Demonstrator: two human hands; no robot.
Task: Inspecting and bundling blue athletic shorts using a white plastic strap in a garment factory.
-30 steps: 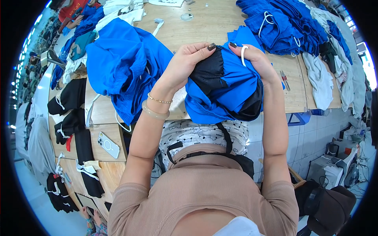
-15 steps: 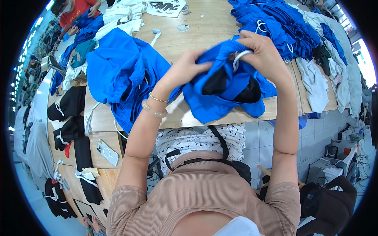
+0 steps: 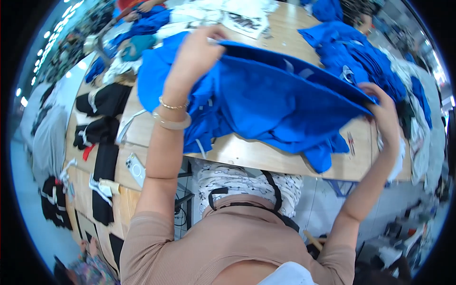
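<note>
A blue garment point(image 3: 270, 97) is stretched wide between my hands above the wooden table, its long open edge facing up and its cloth hanging toward the front edge. My left hand point(image 3: 199, 52), with bracelets at the wrist, is closed on the far left end of that edge. At the other end, lower and to the right, my right hand point(image 3: 384, 116) grips the same edge; its fingers are partly blurred. Pale tabs show inside the opening. Under and beside my left forearm, more blue cloth point(image 3: 153, 78) lies on the table, partly hidden by the held garment.
A heap of blue garments point(image 3: 361, 59) lies at the right, beside white cloth point(image 3: 418, 95). Tied black bundles point(image 3: 110, 99) and a phone point(image 3: 136, 168) are at the left. A small thin tool point(image 3: 351, 143) lies near the front edge. Another person's hands point(image 3: 148, 5) work at the far left.
The bunched blue garment has been spread out into a wide span. My left hand has moved left and up, my right hand right and down. The view has shifted.
</note>
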